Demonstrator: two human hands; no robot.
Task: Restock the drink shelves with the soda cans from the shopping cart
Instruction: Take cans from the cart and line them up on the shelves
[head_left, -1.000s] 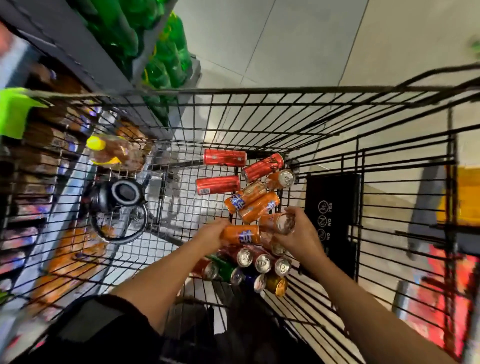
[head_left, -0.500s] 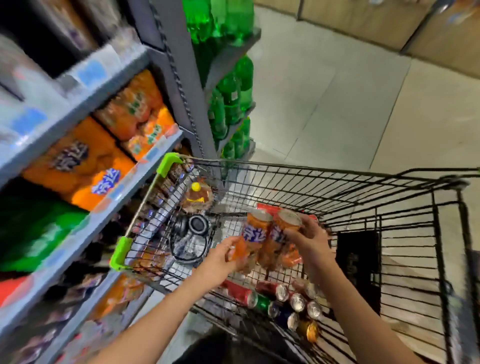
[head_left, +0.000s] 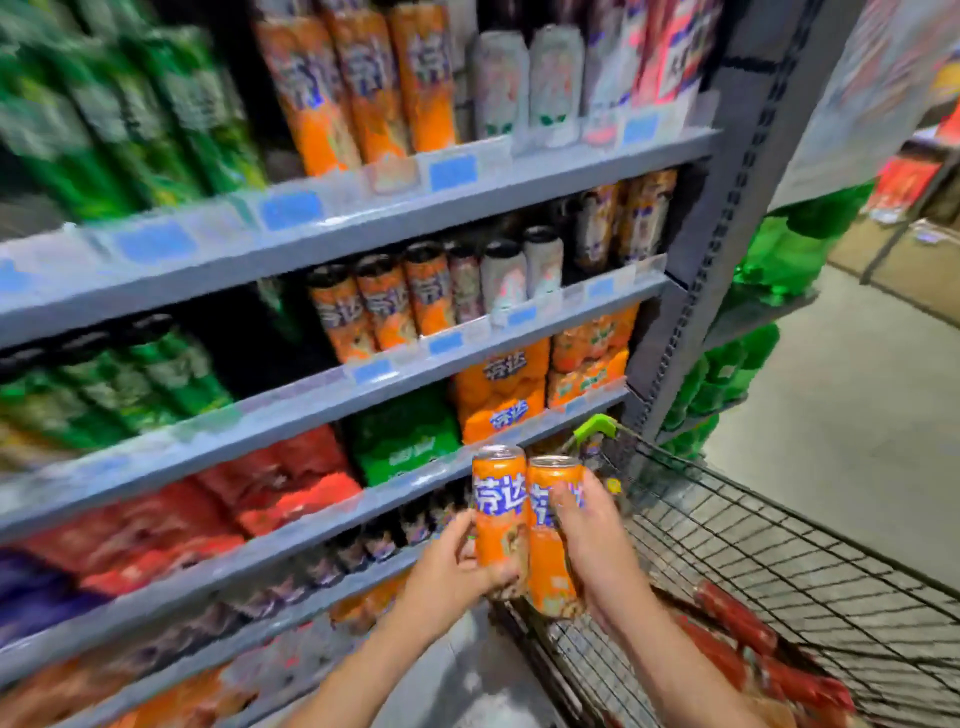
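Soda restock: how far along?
Done: orange cans already stand on a shelf. In hand: left hand and right hand each hold an orange can, upright, not yet shelved. Left: red cans still lie in the cart.

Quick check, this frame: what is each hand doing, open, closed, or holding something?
Left hand: closed around the lower part of the left orange can, held upright.
Right hand: closed around the right orange can, also upright.
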